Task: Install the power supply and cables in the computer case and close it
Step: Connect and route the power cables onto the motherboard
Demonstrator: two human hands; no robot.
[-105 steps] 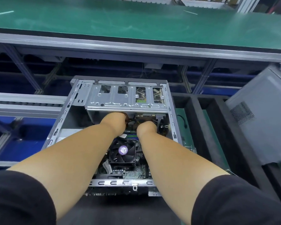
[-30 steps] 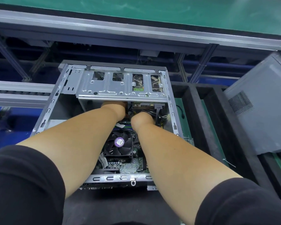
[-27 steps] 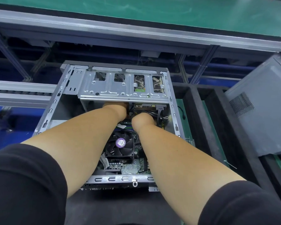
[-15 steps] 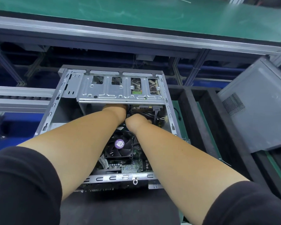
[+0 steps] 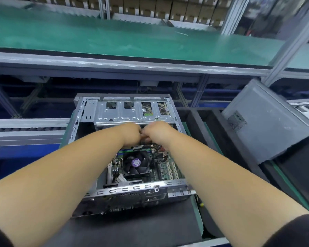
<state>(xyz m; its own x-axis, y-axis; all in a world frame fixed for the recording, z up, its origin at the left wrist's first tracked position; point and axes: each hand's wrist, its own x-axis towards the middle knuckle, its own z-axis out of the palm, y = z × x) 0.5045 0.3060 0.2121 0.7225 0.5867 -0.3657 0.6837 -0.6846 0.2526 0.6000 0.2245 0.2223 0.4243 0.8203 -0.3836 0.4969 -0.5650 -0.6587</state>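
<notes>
Beyond the fingers runs a green conveyor belt [image 5: 132, 41] on an aluminium frame, and off to the right of them a grey side panel [image 5: 268, 122] leans tilted, not yet on the case. The open computer case [image 5: 132, 190] lies on its side under both forearms, its drive cage [image 5: 132, 113] just past the fingertips and its motherboard [image 5: 168, 168] below the wrists. The CPU cooler fan [image 5: 136, 163] with a purple hub label sits nearer the body than the knuckles. The left hand [image 5: 130, 132] and right hand [image 5: 159, 131] meet knuckle to knuckle at the cage's lower edge; the fingers look curled inward, but motion blur hides what they pinch, so I cannot tell whether they grip anything. Dark cables [image 5: 157, 152] trail just beneath the right hand toward the board. These leads are probably light and limp, their plastic plugs stiff and their pins easy to bend, so the safer hold is likely on the connector housing, not the wire. No power supply is visible.
</notes>
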